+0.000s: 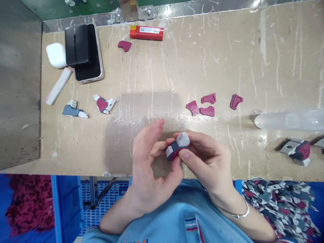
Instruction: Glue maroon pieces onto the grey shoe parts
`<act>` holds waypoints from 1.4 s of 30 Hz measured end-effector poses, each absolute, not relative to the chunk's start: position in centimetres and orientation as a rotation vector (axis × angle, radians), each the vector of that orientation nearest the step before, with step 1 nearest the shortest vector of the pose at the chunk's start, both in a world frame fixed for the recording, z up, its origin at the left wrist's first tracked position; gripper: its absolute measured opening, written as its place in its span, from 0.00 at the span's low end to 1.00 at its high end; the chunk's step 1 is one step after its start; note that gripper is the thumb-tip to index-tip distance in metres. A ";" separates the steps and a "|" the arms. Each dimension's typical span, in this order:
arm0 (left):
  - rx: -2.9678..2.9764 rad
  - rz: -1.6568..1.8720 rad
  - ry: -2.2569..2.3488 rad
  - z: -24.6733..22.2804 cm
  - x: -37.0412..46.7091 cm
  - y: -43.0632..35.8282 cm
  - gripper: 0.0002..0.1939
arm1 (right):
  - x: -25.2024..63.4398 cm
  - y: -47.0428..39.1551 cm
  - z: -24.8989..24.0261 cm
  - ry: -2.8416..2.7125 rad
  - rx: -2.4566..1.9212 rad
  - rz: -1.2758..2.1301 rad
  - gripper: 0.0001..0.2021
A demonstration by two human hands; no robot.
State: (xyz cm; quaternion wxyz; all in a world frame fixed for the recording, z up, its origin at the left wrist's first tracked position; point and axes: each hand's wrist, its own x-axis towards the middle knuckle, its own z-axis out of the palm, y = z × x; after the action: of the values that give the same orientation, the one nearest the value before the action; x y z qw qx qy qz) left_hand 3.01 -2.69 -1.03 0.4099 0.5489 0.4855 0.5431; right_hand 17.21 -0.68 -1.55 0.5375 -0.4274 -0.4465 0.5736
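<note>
A small plastic part (173,151) in dark blue, light grey and maroon is held low over the front of the table. My right hand (212,158) is closed on it, with the thumb on its near side and fingers behind. My left hand (149,168) pinches its left end between thumb and a finger, the other fingers raised. Beyond my hands lie several loose maroon pieces, among them a curved piece (192,108) and a hollow-backed one (236,101). At the left are a blue-grey assembled part (73,110) and one with a maroon face (102,104).
A black case (78,45) rests on a phone (88,74), beside a white earbud case (56,55). A red packet (146,33) lies at the back. At the right are a translucent bottle (291,120) and assembled parts (298,151). Blue bins (67,206) stand below the table's front edge.
</note>
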 end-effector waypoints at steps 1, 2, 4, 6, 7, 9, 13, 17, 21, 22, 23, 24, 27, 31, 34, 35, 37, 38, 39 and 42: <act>1.392 1.389 1.206 -1.1 3.1 -2.6 0.47 | 17.1 -0.8 -1.5 -1.018 -1.021 1.377 0.14; 1.389 1.406 1.194 -1.2 3.2 -2.5 0.47 | 17.0 -0.8 -1.5 -0.969 -1.015 1.396 0.13; 1.327 1.417 1.195 -1.3 3.4 -2.3 0.44 | 16.7 -1.0 -1.6 -0.874 -0.973 1.440 0.11; 1.242 1.455 1.177 -1.5 3.7 -2.2 0.38 | 16.4 -1.1 -1.7 -0.800 -0.910 1.478 0.10; 1.202 1.481 1.161 -1.6 3.8 -2.1 0.35 | 16.3 -1.2 -1.9 -0.779 -0.881 1.485 0.09; 1.138 1.517 1.134 -1.9 4.0 -2.0 0.31 | 16.2 -1.3 -2.2 -0.770 -0.852 1.477 0.08; 1.029 1.524 1.100 -2.5 4.5 -1.9 0.25 | 15.9 -1.6 -2.8 -0.845 -0.914 1.360 0.06; 0.987 1.528 1.123 -2.4 4.6 -2.0 0.24 | 15.8 -1.6 -3.1 -0.986 -0.957 1.217 0.04; 1.005 1.487 1.164 -1.6 4.4 -2.0 0.23 | 15.8 -1.5 -3.0 -1.070 -0.971 1.179 0.06; 0.998 1.480 1.154 -1.4 4.4 -2.0 0.22 | 15.8 -1.5 -2.9 -1.072 -0.983 1.173 0.06; 0.980 1.476 1.137 -1.2 4.4 -2.0 0.21 | 15.8 -1.5 -2.8 -1.069 -0.997 1.166 0.07; 0.953 1.478 1.116 -1.1 4.4 -2.0 0.20 | 15.8 -1.5 -2.8 -1.060 -1.010 1.162 0.06; 0.856 1.494 1.050 -0.9 4.3 -1.6 0.20 | 15.9 -1.4 -2.5 -1.019 -1.042 1.174 0.07; 0.745 1.372 1.004 -1.0 3.4 -0.9 0.19 | 17.2 -1.2 -2.1 -1.056 -1.079 1.239 0.08; 0.634 1.177 0.967 -1.0 2.5 -0.5 0.19 | 18.7 -1.1 -1.9 -1.198 -1.083 1.295 0.18; 0.605 1.142 0.961 -1.0 2.3 -0.5 0.19 | 19.2 -1.2 -1.9 -1.241 -1.093 1.311 0.22; 0.588 1.121 0.968 -1.0 2.2 -0.7 0.19 | 19.9 -1.4 -2.1 -1.288 -1.113 1.357 0.28; 0.600 1.121 0.977 -1.0 2.3 -0.8 0.19 | 20.1 -1.5 -2.2 -1.295 -1.116 1.393 0.29; 0.621 1.122 0.985 -1.0 2.4 -0.9 0.19 | 20.2 -1.7 -2.4 -1.295 -1.113 1.431 0.31; 0.687 1.146 0.983 -0.8 2.7 -1.0 0.17 | 20.3 -2.2 -2.8 -1.274 -1.109 1.510 0.34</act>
State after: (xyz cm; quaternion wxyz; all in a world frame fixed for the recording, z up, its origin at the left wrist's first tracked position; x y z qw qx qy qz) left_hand 2.66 -1.03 -0.83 0.6755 0.3054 0.4369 0.5094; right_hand 20.28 -2.15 -2.85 0.4242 -0.4431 -0.5094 0.6035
